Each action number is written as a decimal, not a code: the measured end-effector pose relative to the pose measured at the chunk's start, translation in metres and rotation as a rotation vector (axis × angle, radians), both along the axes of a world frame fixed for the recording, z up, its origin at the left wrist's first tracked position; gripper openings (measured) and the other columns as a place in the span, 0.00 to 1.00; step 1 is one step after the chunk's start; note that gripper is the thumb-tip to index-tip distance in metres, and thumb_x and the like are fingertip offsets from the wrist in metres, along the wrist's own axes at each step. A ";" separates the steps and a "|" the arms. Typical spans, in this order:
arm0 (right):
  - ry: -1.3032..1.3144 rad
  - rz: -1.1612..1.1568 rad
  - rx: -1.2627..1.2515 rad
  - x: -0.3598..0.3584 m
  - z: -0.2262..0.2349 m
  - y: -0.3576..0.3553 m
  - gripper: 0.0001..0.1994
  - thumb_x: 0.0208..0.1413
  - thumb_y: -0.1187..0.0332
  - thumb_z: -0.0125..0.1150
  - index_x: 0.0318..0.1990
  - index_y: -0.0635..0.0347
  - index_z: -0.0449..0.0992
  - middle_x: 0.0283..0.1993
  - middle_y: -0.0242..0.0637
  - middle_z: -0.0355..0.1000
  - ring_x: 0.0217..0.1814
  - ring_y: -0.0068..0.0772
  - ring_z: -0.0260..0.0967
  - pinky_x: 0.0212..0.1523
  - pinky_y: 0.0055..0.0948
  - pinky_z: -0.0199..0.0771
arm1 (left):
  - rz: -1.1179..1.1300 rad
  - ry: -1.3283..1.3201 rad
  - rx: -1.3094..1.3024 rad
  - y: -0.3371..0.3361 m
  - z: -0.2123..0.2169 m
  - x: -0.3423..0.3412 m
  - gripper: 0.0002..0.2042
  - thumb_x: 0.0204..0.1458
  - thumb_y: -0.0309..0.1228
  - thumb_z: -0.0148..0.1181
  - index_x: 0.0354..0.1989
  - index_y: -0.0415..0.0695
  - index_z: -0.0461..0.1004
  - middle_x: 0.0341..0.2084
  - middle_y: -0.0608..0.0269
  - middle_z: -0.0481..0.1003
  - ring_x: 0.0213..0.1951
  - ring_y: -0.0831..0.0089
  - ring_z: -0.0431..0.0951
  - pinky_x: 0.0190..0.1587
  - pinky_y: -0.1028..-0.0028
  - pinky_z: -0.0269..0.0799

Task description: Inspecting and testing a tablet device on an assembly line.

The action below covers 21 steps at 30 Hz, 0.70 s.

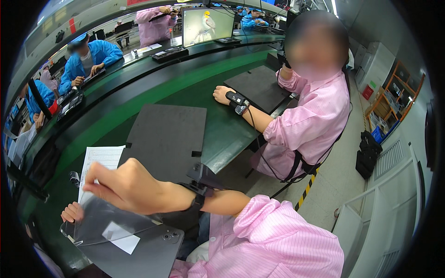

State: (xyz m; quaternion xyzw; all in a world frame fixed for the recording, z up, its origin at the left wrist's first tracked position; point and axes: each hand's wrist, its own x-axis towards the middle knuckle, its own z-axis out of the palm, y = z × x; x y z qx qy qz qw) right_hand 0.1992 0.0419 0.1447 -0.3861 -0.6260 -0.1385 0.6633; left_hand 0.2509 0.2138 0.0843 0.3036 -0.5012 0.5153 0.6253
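Note:
A dark grey tablet [157, 245] with a cluster of round camera lenses at one corner tilts in front of me at the lower left. My left hand [72, 212] grips its far left edge with curled fingers. Over its back lies a clear film [95, 222], lifted and wrinkled, and a white paper slip [121, 237] shows there. Above the tablet my right hand [123, 185] is raised with fingers closed in a pinch, apparently on the film's upper end; the fingertips are blurred. A black strapped device [200, 180] sits on my right wrist.
A black mat [167, 134] and a printed sheet [104, 160] lie on the green bench [227, 132]. At the right sits a co-worker in pink [315, 116], one forearm resting on the bench near another dark mat [257, 88]. A monitor [208, 25] stands beyond.

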 end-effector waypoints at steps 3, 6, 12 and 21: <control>-0.165 -0.145 0.156 -0.002 0.002 -0.015 0.10 0.52 0.71 0.69 0.35 0.58 0.71 0.15 0.29 0.62 0.13 0.26 0.62 0.14 0.26 0.57 | 0.025 0.036 0.006 0.007 0.001 -0.007 0.11 0.62 0.33 0.50 0.30 0.41 0.68 0.21 0.60 0.72 0.25 0.70 0.74 0.29 0.78 0.67; -0.251 -0.197 0.345 0.000 -0.003 -0.020 0.12 0.48 0.71 0.73 0.37 0.63 0.76 0.16 0.23 0.59 0.11 0.20 0.53 0.13 0.22 0.49 | 0.058 0.073 0.014 0.014 0.004 -0.018 0.11 0.62 0.33 0.50 0.29 0.41 0.68 0.21 0.60 0.72 0.25 0.70 0.74 0.28 0.78 0.67; -0.349 -0.206 0.517 0.006 -0.006 -0.034 0.13 0.49 0.72 0.73 0.36 0.69 0.74 0.16 0.22 0.57 0.12 0.15 0.50 0.14 0.20 0.43 | 0.096 0.151 0.029 0.001 0.022 -0.024 0.11 0.62 0.33 0.50 0.29 0.41 0.68 0.21 0.60 0.71 0.24 0.70 0.74 0.28 0.78 0.67; -0.437 0.014 0.554 0.005 -0.010 -0.049 0.11 0.56 0.70 0.67 0.33 0.69 0.72 0.18 0.30 0.61 0.13 0.21 0.52 0.13 0.21 0.47 | 0.289 0.291 0.048 0.050 0.016 -0.096 0.12 0.63 0.33 0.49 0.28 0.41 0.67 0.20 0.60 0.71 0.24 0.70 0.73 0.27 0.78 0.67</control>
